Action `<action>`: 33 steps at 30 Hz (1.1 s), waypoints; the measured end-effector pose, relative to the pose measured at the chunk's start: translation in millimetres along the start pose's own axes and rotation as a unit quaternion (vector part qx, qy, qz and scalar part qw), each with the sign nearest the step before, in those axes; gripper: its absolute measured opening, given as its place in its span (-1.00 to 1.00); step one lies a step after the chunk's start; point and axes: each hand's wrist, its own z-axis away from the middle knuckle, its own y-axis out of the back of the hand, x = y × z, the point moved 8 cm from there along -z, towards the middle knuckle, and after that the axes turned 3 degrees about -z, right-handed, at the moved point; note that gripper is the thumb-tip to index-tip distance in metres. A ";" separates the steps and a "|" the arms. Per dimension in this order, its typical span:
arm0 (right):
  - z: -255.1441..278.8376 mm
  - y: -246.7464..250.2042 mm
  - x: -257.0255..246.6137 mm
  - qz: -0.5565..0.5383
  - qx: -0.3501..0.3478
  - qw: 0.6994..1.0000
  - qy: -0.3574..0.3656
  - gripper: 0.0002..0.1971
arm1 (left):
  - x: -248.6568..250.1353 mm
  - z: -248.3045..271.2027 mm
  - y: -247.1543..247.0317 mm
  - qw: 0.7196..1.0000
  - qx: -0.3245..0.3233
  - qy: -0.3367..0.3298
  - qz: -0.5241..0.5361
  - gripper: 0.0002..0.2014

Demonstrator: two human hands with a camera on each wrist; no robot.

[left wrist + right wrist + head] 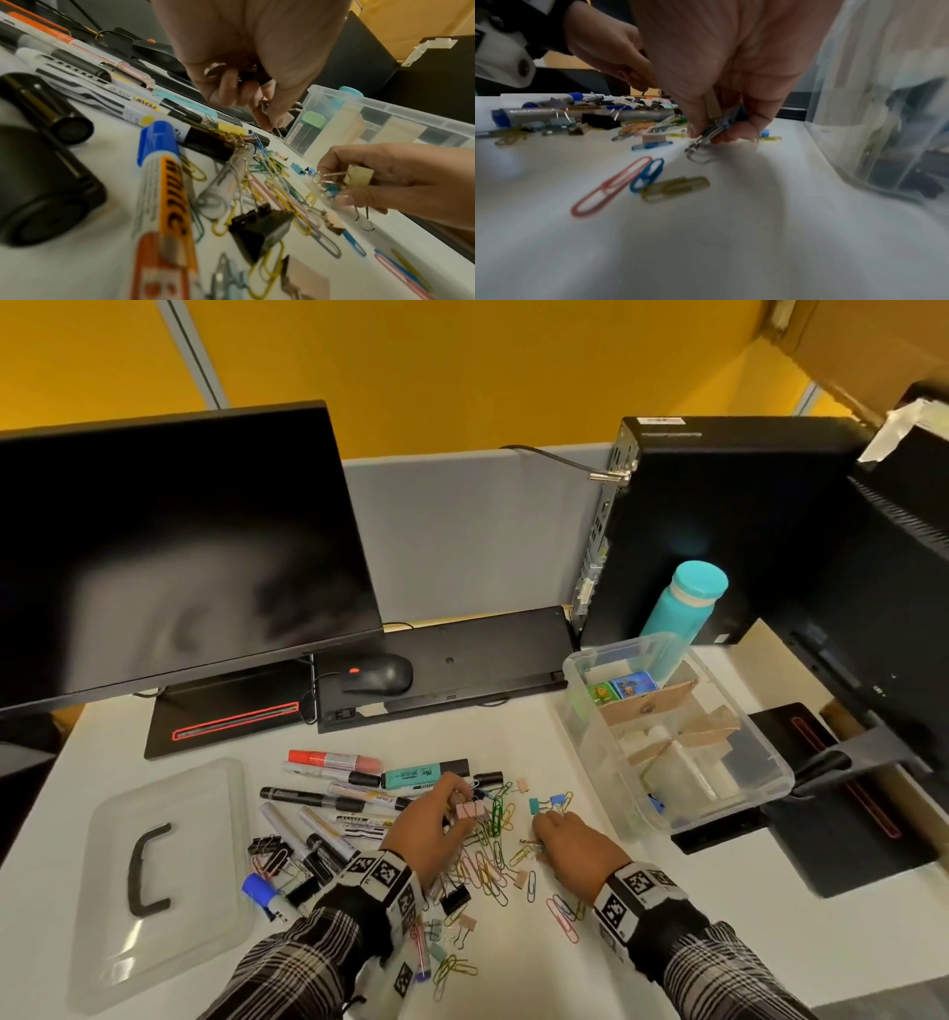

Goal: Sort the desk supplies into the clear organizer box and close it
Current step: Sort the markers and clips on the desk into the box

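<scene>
Coloured paper clips [493, 855] and small binder clips lie scattered on the white desk, with several markers [334, 793] to their left. My left hand [459, 806] hovers over the pile, its fingers curled round a few binder clips [272, 117], a pink one [470, 810] showing. My right hand [539, 834] is low on the desk just right of the pile and pinches a cream and a blue binder clip [357, 178] by their wire handles [706, 138]. The clear organizer box [760, 752], with cardboard dividers, stands open at the right. Its clear lid [205, 814] with a black handle lies at the left.
A monitor [169, 557] stands at the back left, with a black keyboard [488, 649] and a mouse [377, 674] behind the supplies. A computer tower [719, 505] and a teal bottle [683, 608] stand behind the box. A second monitor's base [847, 814] sits right of the box.
</scene>
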 end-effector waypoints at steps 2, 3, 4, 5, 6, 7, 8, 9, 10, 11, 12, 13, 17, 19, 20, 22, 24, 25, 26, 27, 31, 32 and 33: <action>9.8 17.3 -12.9 -0.005 0.032 0.999 0.015 -0.78 | 0.4 0.8 3.1 1.000 0.009 -0.008 0.011 -0.73; 17.3 34.2 -20.2 -0.020 0.067 0.997 0.026 -0.80 | -0.8 0.2 3.9 1.000 0.013 -0.011 0.015 -0.71; 26.7 56.1 -26.1 -0.042 0.113 0.992 0.033 -0.83 | -1.6 0.1 4.4 1.000 0.016 -0.013 0.019 -0.71; 36.5 80.2 -28.5 -0.064 0.161 0.984 0.035 -0.85 | -3.4 -0.6 4.0 1.000 0.016 -0.012 0.019 -0.71; 46.0 103.9 -27.1 -0.082 0.206 0.975 0.032 -0.86 | -4.4 -1.1 4.1 1.000 0.016 -0.011 0.018 -0.71; 54.9 125.0 -20.9 -0.091 0.246 0.965 0.024 -0.86 | -5.1 -2.0 4.3 1.000 0.018 -0.008 0.016 -0.72; 62.5 141.2 -9.9 -0.092 0.275 0.957 0.005 -0.87 | -4.8 -2.9 4.9 1.000 0.021 -0.008 0.015 -0.72; 67.4 150.6 5.8 -0.086 0.289 0.953 -0.026 -0.89 | -4.0 -4.1 5.3 1.000 0.024 -0.009 0.015 -0.72; 71.0 154.2 23.0 -0.075 0.285 0.953 -0.071 -0.91 | -1.9 -5.1 5.4 0.999 0.027 -0.013 0.015 -0.73; 71.4 150.7 41.8 -0.061 0.265 0.955 -0.118 -0.91 | 0.6 -5.9 4.6 0.999 0.028 -0.018 0.013 -0.73; 71.8 144.9 57.3 -0.052 0.240 0.956 -0.158 -0.90 | 3.6 -5.9 3.7 0.999 0.027 -0.024 0.012 -0.73; 70.9 137.2 69.5 -0.051 0.216 0.957 -0.187 -0.89 | 6.1 -5.9 2.3 0.999 0.025 -0.028 0.011 -0.74; 66.8 119.1 81.3 -0.091 0.184 0.956 -0.211 -0.75 | 12.9 -4.0 -6.6 0.999 0.013 -0.038 0.000 -0.74; 65.8 120.0 75.1 -0.111 0.188 0.957 -0.192 -0.80 | 17.5 -3.0 -11.1 0.999 0.007 -0.048 -0.019 -0.73; 66.6 121.7 72.2 -0.127 0.195 0.956 -0.179 -0.83 | 20.6 -2.2 -12.4 0.998 0.005 -0.054 -0.031 -0.73; 71.2 127.8 70.7 -0.161 0.220 0.950 -0.150 -0.90 | 24.5 -1.1 -16.1 0.996 -0.001 -0.068 -0.052 -0.71; 79.1 136.0 76.4 -0.182 0.269 0.936 -0.132 -0.94 | 28.7 0.3 -18.7 0.995 -0.013 -0.074 -0.063 -0.70; 84.6 140.5 82.2 -0.188 0.305 0.924 -0.130 -0.92 | 31.9 0.5 -18.9 0.995 -0.017 -0.076 -0.064 -0.69; 91.5 145.9 89.4 -0.189 0.346 0.909 -0.136 -0.90 | 37.7 0.2 -18.0 0.994 -0.020 -0.082 -0.065 -0.69; 98.9 151.1 97.6 -0.177 0.386 0.893 -0.149 -0.89 | 46.8 -1.0 -15.6 0.993 -0.021 -0.092 -0.070 -0.69; 115.1 151.7 131.4 -0.099 0.453 0.855 -0.233 -0.64 | 111.4 -9.7 -2.7 0.978 -0.010 -0.177 -0.109 -0.68; 113.5 144.8 140.0 -0.098 0.441 0.856 -0.251 -0.57 | 132.8 -10.8 -1.2 0.971 -0.003 -0.210 -0.114 -0.68; 111.3 137.1 146.5 -0.104 0.425 0.860 -0.263 -0.52 | 153.0 -12.8 -3.8 0.962 0.003 -0.242 -0.128 -0.68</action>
